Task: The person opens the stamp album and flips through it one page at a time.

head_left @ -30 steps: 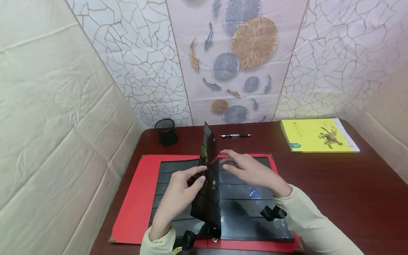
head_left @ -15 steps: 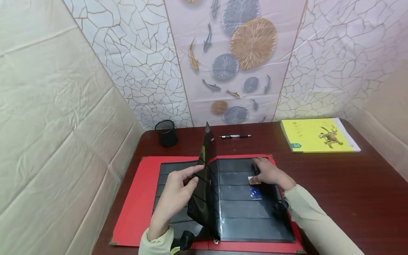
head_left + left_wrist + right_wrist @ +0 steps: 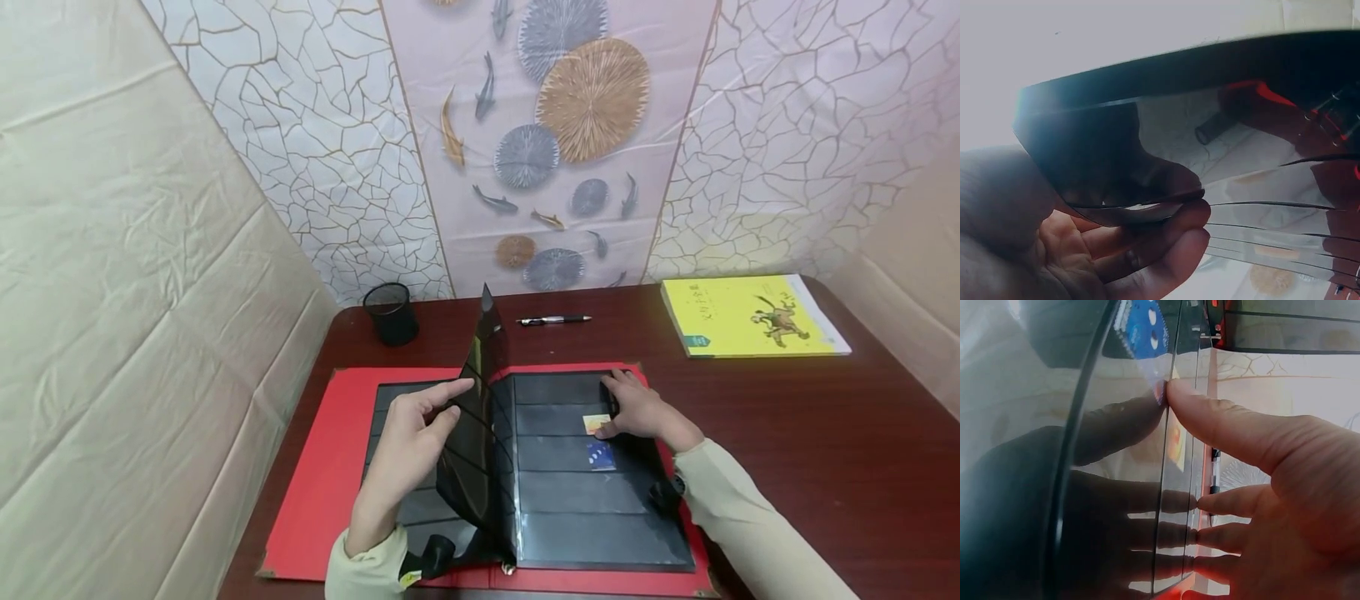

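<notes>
Head view: your left hand point(image 3: 408, 437) pinched a raised black plastic page point(image 3: 468, 467). Your spread right hand point(image 3: 643, 412) touched a small yellow paper rectangle point(image 3: 592, 423) on the flat black sheet point(image 3: 570, 533); pinch slippage risked covering it.

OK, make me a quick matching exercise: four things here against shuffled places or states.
1. left hand
2. right hand
3. blue stamp
4. book

A. in the row just below the orange stamp
B. yellow, lying on the table
C. pinching the raised page
D. fingertips on the right page

Pairs: 1-C, 2-D, 3-A, 4-B.
</notes>
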A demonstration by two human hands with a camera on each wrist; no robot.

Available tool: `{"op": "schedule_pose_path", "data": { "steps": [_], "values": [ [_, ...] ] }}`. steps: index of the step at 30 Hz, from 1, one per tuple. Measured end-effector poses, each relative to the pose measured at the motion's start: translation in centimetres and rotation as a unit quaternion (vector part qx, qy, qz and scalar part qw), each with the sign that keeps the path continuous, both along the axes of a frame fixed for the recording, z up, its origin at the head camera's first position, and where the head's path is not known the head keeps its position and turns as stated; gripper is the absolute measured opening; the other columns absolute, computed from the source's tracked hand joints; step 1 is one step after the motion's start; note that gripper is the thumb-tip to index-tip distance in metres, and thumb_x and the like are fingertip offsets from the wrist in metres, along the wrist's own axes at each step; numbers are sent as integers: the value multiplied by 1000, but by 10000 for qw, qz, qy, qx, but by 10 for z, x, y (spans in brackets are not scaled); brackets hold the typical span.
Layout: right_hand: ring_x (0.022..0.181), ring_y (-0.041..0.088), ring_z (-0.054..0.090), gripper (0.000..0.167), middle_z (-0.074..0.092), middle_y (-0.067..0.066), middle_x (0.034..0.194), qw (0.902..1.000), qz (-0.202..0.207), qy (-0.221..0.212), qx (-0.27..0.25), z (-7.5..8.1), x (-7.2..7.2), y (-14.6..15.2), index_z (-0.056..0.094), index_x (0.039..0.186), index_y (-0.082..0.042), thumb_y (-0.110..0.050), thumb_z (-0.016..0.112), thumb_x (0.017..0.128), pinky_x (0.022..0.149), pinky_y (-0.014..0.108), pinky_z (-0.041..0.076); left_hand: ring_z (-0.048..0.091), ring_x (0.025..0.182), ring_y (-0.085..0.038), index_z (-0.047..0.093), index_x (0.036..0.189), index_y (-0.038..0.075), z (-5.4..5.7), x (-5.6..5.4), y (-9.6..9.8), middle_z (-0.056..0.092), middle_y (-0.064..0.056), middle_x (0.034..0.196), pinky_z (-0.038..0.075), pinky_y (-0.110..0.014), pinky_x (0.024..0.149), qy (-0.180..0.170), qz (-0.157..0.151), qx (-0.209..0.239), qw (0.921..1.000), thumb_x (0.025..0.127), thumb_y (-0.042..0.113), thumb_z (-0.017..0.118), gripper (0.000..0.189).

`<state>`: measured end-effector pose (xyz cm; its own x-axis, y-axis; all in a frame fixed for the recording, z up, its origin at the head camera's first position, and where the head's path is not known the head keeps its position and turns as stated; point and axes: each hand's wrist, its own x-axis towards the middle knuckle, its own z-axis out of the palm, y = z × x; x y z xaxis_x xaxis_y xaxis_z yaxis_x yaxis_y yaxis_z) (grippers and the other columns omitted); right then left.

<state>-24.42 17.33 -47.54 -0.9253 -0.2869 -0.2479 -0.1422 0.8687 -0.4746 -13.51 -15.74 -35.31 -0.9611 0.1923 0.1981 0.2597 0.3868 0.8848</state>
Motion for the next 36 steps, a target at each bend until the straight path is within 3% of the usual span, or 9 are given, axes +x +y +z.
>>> {"op": "schedule_pose_path", "data": {
  "steps": [6, 12, 25, 31, 36],
  "values": [
    [144, 56, 15, 99, 17, 39, 157, 10000, -2, -42, -46, -2, 0, 5, 35, 148, 14, -29, 89, 78, 109, 73, 21, 29, 39, -12, 69, 131, 8, 2, 2, -2, 37, 1, 47, 27, -23, 43, -23, 126, -99, 9999, 98, -5, 55, 38],
    [145, 56, 15, 99, 16, 38, 158, 10000, -18, -61, -56, -4, -1, 6, 34, 150, 13, -28, 89, 78, 110, 72, 19, 23, 40, -9, 67, 133, 7, 2, 8, -7, 40, 1, 50, 24, -23, 44, 12, 171, -139, 9998, 99, -5, 54, 39],
    [144, 57, 14, 102, 15, 38, 158, 10000, 57, -76, -28, -7, -3, 6, 33, 150, 13, -31, 89, 78, 109, 73, 20, 25, 35, -9, 66, 135, 9, 2, 23, -14, 38, 1, 46, 24, -23, 38, -188, 395, -374, 9983, 99, -3, 54, 40],
    [146, 55, 12, 101, 15, 37, 159, 9999, 61, -159, -10, -6, -1, 6, 32, 151, 12, -31, 88, 79, 111, 72, 18, 23, 36, -9, 66, 135, 10, 0, 25, -18, 37, 3, 45, 22, -23, 38, -248, 496, -391, 9977, 99, -3, 54, 41],
    [145, 55, 13, 100, 16, 37, 159, 9998, 58, -157, 68, -3, -1, 6, 33, 151, 12, -31, 87, 79, 111, 72, 17, 23, 36, -10, 66, 135, 9, 1, 24, -19, 44, 1, 46, 23, -22, 38, -264, 501, -455, 9974, 99, -3, 54, 40]
  ]
}}
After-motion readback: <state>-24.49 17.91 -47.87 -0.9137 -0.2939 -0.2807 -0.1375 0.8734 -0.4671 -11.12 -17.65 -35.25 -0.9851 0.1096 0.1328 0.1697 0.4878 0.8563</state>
